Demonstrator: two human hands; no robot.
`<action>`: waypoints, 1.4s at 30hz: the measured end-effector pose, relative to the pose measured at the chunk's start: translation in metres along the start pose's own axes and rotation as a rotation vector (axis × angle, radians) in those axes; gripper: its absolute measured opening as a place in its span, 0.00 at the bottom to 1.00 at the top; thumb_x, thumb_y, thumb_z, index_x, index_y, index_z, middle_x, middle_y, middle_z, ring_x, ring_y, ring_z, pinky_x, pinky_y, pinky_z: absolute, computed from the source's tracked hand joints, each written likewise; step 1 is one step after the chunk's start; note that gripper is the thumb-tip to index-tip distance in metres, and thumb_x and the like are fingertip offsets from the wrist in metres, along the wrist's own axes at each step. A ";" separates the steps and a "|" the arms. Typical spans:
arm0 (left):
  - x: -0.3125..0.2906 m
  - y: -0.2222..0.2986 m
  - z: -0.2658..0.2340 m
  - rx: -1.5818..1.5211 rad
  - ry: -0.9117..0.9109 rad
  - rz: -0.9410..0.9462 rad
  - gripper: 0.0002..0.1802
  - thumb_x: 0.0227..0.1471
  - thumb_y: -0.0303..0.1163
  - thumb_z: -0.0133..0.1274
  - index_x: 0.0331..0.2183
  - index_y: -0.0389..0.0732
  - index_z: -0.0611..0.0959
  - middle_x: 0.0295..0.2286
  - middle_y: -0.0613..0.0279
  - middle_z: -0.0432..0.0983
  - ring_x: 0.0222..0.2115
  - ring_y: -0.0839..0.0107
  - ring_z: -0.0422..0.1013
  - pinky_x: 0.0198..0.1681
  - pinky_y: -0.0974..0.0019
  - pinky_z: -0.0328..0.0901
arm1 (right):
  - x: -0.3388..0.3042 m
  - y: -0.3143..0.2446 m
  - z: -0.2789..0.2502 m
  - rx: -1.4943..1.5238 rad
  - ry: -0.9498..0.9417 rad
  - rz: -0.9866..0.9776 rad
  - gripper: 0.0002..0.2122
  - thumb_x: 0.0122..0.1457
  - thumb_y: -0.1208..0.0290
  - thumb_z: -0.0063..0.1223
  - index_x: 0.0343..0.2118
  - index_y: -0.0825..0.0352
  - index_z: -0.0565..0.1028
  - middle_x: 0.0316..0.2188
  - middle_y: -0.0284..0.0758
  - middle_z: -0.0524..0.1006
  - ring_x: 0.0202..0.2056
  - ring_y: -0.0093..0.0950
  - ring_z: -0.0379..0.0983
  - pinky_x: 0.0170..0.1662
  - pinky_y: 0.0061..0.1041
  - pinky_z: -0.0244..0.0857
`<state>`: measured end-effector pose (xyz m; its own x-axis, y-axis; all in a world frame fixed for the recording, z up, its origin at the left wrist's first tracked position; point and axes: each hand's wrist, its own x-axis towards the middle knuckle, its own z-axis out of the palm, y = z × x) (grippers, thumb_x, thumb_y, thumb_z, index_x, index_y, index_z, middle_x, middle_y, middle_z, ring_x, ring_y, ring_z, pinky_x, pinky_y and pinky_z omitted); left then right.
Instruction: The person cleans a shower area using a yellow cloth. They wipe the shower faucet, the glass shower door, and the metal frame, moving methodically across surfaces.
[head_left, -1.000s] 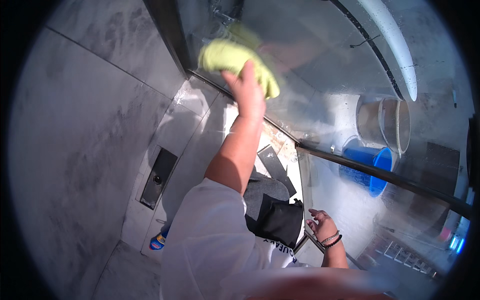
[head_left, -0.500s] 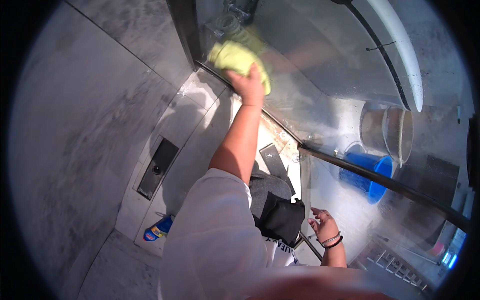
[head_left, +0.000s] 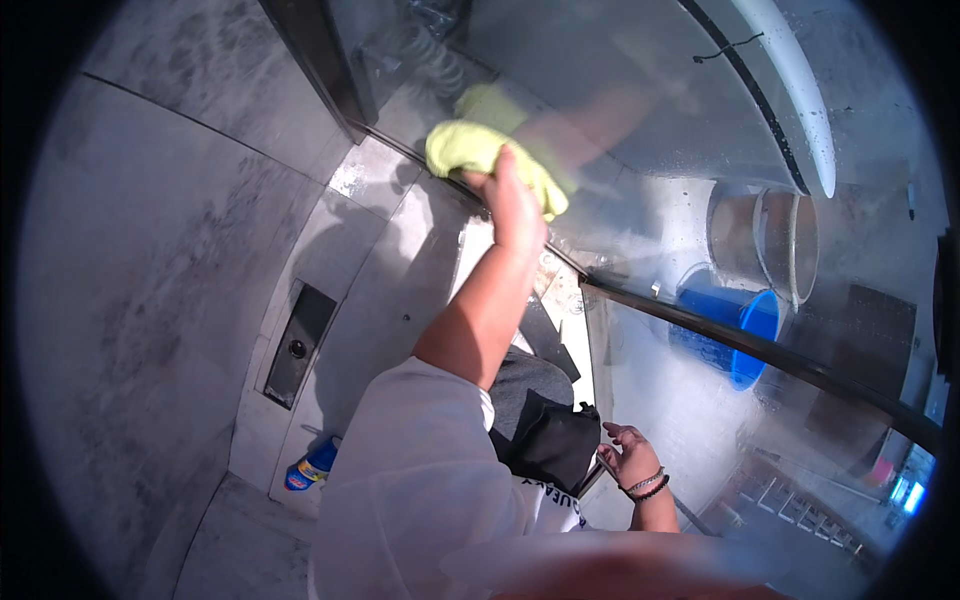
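Observation:
My left hand [head_left: 510,205] is closed round a bunched yellow cloth [head_left: 467,147]. It presses the cloth against a wet, see-through glass panel [head_left: 600,90], low down near the panel's dark bottom frame. The cloth and arm are mirrored faintly in the glass. At the lower right, my right hand [head_left: 632,462] has its fingers loosely apart, with nothing visible in them. It is beside a thin metal edge, but I cannot tell whether it touches it. Dark cloth [head_left: 560,440] at my waist is close to those fingertips.
A dark metal rail [head_left: 850,385] slants across the right side. Beyond the glass are a blue bucket [head_left: 762,325] and a beige bucket [head_left: 795,250]. A blue bottle [head_left: 312,465] stands at lower left, near a dark recessed drain [head_left: 300,345]. Grey marbled wall [head_left: 150,260] fills the left.
My left hand and the yellow cloth have moved down and slightly right along the glass. My right hand has shifted a little left, nearer the metal edge. The view has shifted slightly.

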<state>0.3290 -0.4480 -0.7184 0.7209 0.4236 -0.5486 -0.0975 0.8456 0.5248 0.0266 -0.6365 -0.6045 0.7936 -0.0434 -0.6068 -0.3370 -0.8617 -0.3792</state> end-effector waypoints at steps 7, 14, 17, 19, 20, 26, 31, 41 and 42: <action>-0.123 0.085 0.123 0.474 -0.550 1.151 0.35 0.37 0.30 0.55 0.49 0.39 0.62 0.47 0.36 0.51 0.51 0.29 0.43 0.48 0.30 0.41 | 0.006 -0.002 -0.001 0.001 0.018 -0.029 0.15 0.46 0.73 0.58 0.39 0.68 0.73 0.33 0.44 0.74 0.35 0.40 0.72 0.37 0.31 0.67; -0.073 0.028 0.058 0.739 -0.784 1.200 0.21 0.40 0.29 0.49 0.41 0.35 0.74 0.44 0.45 0.63 0.48 0.50 0.59 0.53 0.52 0.51 | 0.015 0.001 -0.006 -0.048 0.013 -0.074 0.15 0.46 0.73 0.58 0.38 0.68 0.73 0.33 0.44 0.74 0.35 0.40 0.72 0.38 0.31 0.67; -0.009 -0.026 -0.035 0.984 -0.598 0.923 0.26 0.42 0.28 0.47 0.46 0.31 0.67 0.45 0.44 0.62 0.46 0.52 0.60 0.54 0.55 0.53 | 0.012 0.005 -0.002 -0.024 0.013 -0.053 0.15 0.46 0.73 0.58 0.38 0.68 0.73 0.33 0.44 0.74 0.35 0.40 0.72 0.38 0.31 0.67; 0.022 -0.060 -0.078 1.022 -0.225 0.451 0.42 0.38 0.33 0.52 0.51 0.26 0.50 0.47 0.36 0.54 0.48 0.46 0.56 0.55 0.54 0.49 | 0.008 0.007 0.001 -0.002 -0.008 -0.010 0.15 0.45 0.72 0.58 0.39 0.68 0.73 0.32 0.44 0.74 0.35 0.40 0.72 0.38 0.31 0.67; 0.037 -0.071 -0.097 0.966 -0.243 0.282 0.47 0.39 0.35 0.52 0.53 0.25 0.45 0.51 0.34 0.46 0.53 0.47 0.48 0.59 0.59 0.44 | 0.007 0.008 0.002 -0.049 -0.025 -0.030 0.16 0.45 0.73 0.59 0.39 0.68 0.73 0.32 0.44 0.74 0.34 0.40 0.72 0.38 0.30 0.67; 0.101 -0.120 -0.157 0.489 -0.031 -0.377 0.32 0.45 0.32 0.47 0.51 0.31 0.57 0.46 0.51 0.62 0.44 0.62 0.64 0.47 0.62 0.60 | -0.006 0.018 0.005 -0.016 0.015 0.001 0.16 0.46 0.73 0.58 0.40 0.69 0.73 0.32 0.44 0.74 0.32 0.38 0.73 0.36 0.30 0.68; 0.056 -0.104 -0.124 0.275 -0.068 -0.348 0.34 0.42 0.27 0.48 0.52 0.34 0.57 0.47 0.51 0.59 0.47 0.61 0.59 0.50 0.63 0.55 | -0.015 0.031 0.014 0.023 0.043 0.014 0.16 0.47 0.71 0.58 0.40 0.68 0.73 0.31 0.44 0.74 0.33 0.40 0.72 0.37 0.31 0.67; -0.113 0.076 0.101 1.046 -0.578 1.523 0.41 0.34 0.41 0.60 0.50 0.39 0.64 0.52 0.40 0.46 0.53 0.51 0.48 0.53 0.53 0.54 | -0.007 0.052 0.020 0.050 0.118 -0.161 0.16 0.48 0.67 0.57 0.40 0.68 0.73 0.32 0.46 0.74 0.34 0.42 0.71 0.38 0.32 0.66; -0.121 0.087 0.115 1.097 -0.595 1.575 0.42 0.32 0.44 0.62 0.49 0.40 0.65 0.52 0.38 0.44 0.53 0.50 0.46 0.53 0.52 0.54 | -0.007 0.051 0.020 0.067 0.123 -0.161 0.16 0.49 0.67 0.56 0.39 0.68 0.73 0.32 0.46 0.74 0.34 0.42 0.71 0.39 0.32 0.66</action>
<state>0.3121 -0.4629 -0.5308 0.5556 0.1198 0.8227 -0.5360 -0.7048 0.4646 -0.0067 -0.6704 -0.6334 0.8944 0.0274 -0.4464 -0.2304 -0.8272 -0.5125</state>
